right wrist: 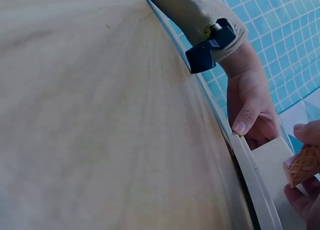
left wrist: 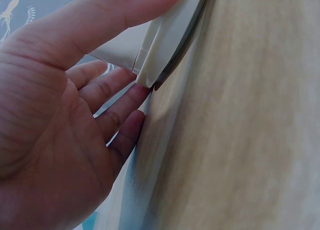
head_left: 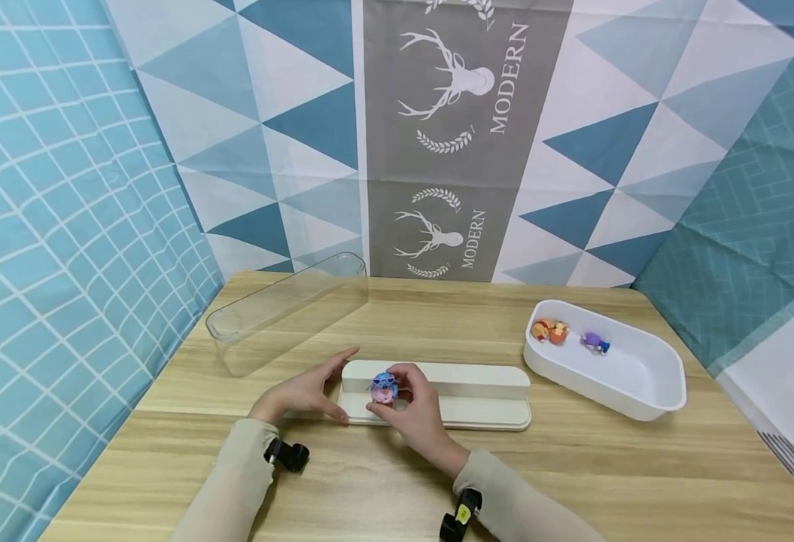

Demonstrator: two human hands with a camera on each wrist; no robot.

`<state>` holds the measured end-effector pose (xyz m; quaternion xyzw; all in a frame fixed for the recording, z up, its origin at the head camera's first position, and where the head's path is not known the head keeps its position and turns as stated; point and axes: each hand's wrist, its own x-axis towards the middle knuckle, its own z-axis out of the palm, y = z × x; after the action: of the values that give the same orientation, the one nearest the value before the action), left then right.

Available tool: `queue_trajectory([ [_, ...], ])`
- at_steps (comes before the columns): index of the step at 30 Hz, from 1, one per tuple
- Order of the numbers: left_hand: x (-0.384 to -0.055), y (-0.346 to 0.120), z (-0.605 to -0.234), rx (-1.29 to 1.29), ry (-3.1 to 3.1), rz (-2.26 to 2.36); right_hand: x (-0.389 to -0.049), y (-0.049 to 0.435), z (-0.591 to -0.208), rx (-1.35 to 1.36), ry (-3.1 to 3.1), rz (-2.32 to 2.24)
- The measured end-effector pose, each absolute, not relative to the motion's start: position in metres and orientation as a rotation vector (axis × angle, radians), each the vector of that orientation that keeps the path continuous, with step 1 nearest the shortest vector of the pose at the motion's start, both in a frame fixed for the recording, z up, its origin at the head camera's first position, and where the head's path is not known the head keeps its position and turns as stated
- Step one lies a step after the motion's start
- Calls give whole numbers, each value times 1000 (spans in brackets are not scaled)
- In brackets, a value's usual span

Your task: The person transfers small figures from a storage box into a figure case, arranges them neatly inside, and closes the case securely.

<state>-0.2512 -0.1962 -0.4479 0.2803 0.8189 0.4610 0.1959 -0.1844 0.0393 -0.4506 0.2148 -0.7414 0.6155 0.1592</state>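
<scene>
Head view: my left hand [head_left: 307, 390] has fingers spread at the end of the white stand [head_left: 467, 399], which runs 9-to-3. Blue-and-pink figurine [head_left: 383, 388] is 3 o'clock from there, over the stand, pinched by my nearer right hand [head_left: 415, 403].

A clear case [head_left: 288, 320] stands near the far left corner of the table [head_left: 640, 482]. Toward the right edge a white tray [head_left: 640, 374] holds small figures [head_left: 558, 333]. Behind the far edge hangs a grey panel [head_left: 384, 150] with 2 deer heads [head_left: 474, 81]; blue gridded cloth [head_left: 65, 203] lines the left.
</scene>
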Motion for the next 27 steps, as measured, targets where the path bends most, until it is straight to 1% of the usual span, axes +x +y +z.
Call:
queue_trajectory([
  [3, -252, -197, -447, 804, 2306, 1277, -192, 40, -461, 648, -2127, 1708],
  [16, -251, -198, -448, 821, 2305, 1280, -198, 42, -457, 766, -2218, 1455],
  [27, -250, -197, -447, 821, 2301, 1285, -202, 41, -453, 844, -2300, 1086],
])
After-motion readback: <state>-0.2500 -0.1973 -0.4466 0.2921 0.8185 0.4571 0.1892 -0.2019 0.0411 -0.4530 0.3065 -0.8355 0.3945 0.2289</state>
